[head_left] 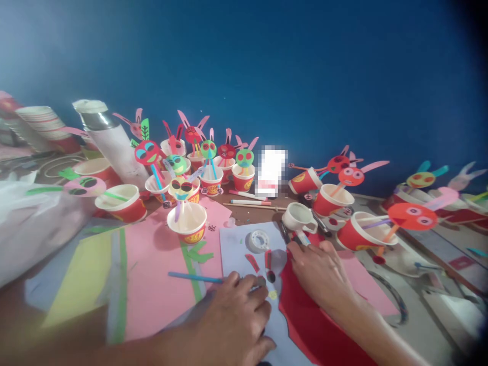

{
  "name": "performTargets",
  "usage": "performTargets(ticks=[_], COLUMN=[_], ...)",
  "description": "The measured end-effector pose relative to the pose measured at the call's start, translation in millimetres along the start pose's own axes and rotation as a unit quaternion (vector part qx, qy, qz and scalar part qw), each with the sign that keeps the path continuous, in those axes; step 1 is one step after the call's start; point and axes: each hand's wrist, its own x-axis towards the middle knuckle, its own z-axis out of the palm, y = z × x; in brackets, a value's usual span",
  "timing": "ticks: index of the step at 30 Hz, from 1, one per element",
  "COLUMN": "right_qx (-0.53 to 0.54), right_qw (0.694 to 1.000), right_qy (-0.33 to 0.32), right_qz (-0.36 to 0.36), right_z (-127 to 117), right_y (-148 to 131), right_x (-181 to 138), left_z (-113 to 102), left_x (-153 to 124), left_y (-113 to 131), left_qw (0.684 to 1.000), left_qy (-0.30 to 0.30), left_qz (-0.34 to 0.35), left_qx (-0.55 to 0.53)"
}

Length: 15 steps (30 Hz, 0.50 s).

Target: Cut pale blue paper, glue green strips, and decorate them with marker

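My left hand (242,317) rests low in the middle with bent fingers closed over a thin blue stick (194,277), which sticks out to the left. Beneath it lies pale blue paper (236,244). Just beyond its fingers are small red cut-outs (252,263) with dark markings and a black dot (271,276). My right hand (318,272) lies over red paper (316,315), its fingers bent and apart, partly hidden. Its fingertips are close to a white marker (303,238) beside a white mug (299,217). A roll of tape (260,241) sits between the hands.
Several red paper cups with paper-faced figures (186,218) line the back and right. Pink paper (152,284) covers the left. A bottle (110,142), stacked cups (43,122) and a plastic bag (34,223) stand farther left. Markers (249,202) lie near the blue wall (244,66).
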Motion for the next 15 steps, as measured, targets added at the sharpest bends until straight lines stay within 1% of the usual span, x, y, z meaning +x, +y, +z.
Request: performTargets(ticks=[3,8,12,15], right_qx=[0.032,0.128,0.190,0.218], right_qw=[0.999,0.990,0.979,0.972], right_qy=[-0.021,-0.058,-0.073,-0.084], right_qz=[0.003,-0.018,-0.020,-0.010], right_z=[-5,-12,-10,-7], right_y=[0,-10,-19,-27], right_x=[2,4,2,0], left_z=[4,-1,-5,-10], left_x=[-6,-14,-22,-27], left_y=[-2,-6,-11,-17], left_qw=[1.000,1.000,1.000,0.998], left_qy=[0.006,0.004,0.021,0.049], left_qz=[-0.006,0.003,0.002,-0.003], left_qx=[-0.003,0.012,-0.001,-0.036])
